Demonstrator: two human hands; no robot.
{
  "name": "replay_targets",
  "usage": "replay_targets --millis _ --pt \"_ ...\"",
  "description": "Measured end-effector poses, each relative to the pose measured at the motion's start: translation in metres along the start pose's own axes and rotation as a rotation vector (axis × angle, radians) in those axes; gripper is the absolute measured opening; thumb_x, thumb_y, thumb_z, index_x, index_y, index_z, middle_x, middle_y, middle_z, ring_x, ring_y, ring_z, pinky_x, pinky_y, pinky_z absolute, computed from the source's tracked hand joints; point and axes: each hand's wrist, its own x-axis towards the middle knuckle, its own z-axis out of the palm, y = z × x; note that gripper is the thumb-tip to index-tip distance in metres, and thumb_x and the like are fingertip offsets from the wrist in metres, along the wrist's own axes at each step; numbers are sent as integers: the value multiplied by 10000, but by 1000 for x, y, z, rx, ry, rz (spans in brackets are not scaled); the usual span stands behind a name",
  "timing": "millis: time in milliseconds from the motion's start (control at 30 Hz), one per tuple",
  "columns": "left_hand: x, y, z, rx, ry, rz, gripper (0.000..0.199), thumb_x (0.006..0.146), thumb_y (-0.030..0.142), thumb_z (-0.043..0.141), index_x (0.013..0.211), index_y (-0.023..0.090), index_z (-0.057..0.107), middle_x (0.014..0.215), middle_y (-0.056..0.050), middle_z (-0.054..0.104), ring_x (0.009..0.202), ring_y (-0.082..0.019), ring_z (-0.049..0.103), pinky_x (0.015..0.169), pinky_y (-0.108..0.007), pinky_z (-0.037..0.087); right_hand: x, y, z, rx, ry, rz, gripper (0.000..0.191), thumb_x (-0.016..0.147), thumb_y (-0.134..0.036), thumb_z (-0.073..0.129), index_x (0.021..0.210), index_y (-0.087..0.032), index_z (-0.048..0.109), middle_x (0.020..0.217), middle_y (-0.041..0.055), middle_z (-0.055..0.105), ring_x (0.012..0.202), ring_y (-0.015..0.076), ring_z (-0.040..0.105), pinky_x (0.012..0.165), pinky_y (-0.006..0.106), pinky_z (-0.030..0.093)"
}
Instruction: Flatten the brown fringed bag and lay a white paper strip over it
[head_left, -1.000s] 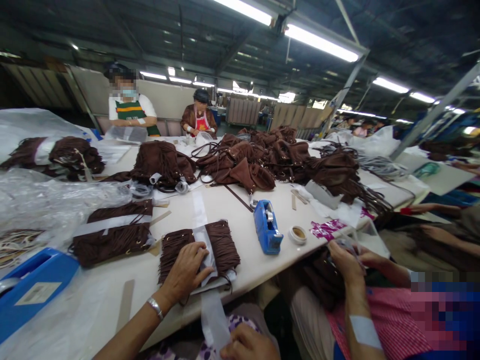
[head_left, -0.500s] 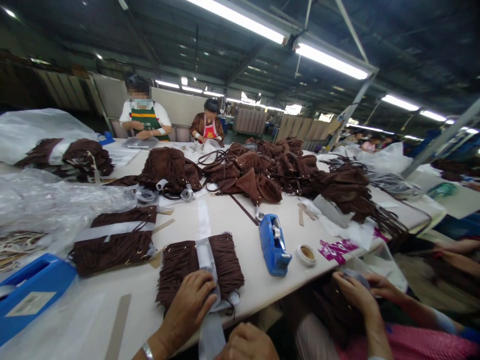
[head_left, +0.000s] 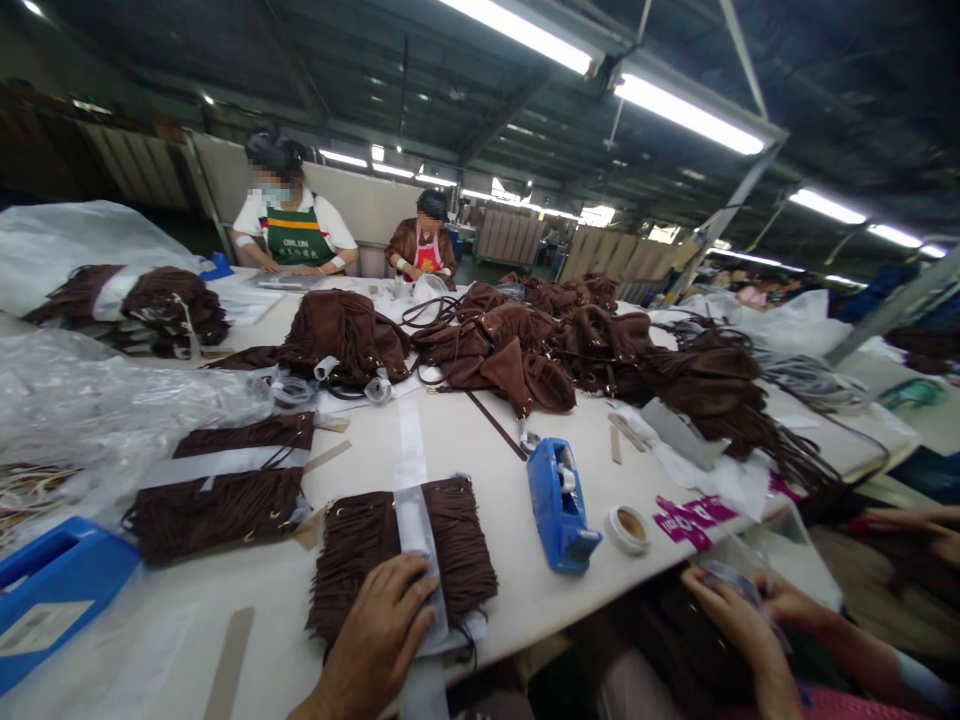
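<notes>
My left hand [head_left: 386, 620] lies on a dark brown fringed bag [head_left: 351, 545], its fingers stretched over the whitish strip [head_left: 412, 515] that crosses the bag's middle. The strip runs beyond the bag both toward the back of the table and down past its front edge. My right hand is out of view. To the left rests another fringed bag [head_left: 225, 510] with a similar pale band around it. On the right stands a blue tape dispenser [head_left: 559, 515], with a roll of tape [head_left: 628, 528] beside it.
Brown bags [head_left: 502, 350] are heaped across the table's middle. Clear plastic [head_left: 112, 400] and a second blue dispenser [head_left: 60, 590] occupy the left. A co-worker's hands [head_left: 739, 620] hold something at the right edge. Two people [head_left: 296, 235] [head_left: 424, 245] work across the table.
My right hand has dropped out of view at the bottom. My left hand stays on the strip, slightly lower in the picture. The view has shifted a little.
</notes>
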Motion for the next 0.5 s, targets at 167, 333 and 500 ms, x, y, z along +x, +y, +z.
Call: replay_targets --millis 167,333,500 --pt "2 0 -1 19 -1 13 330 923 267 548 1247 267 606 1312 -81 634 1244 -261 571 1030 -473 530 -37 10 -8 -139 259 -88 356 1018 -507 340 1315 -531 534 972 -19 702 830 198 617 532 299 460" --pt "2 2 -8 51 -34 27 369 936 314 542 1300 269 585 1368 -82 607 1282 -271 547 1046 -486 512 0 -54 56 -300 75 -11 244 984 -426 449 1072 -518 658 783 -29 664 798 259 607 549 365 470" --pt "-5 0 -6 113 -126 47 499 941 364 531 1428 282 462 1503 -60 487 1385 -292 441 1096 -541 457 77 -97 203 -385 -221 -103 212 951 -457 514 1009 -372 699 876 34 689 873 261 607 683 389 498"
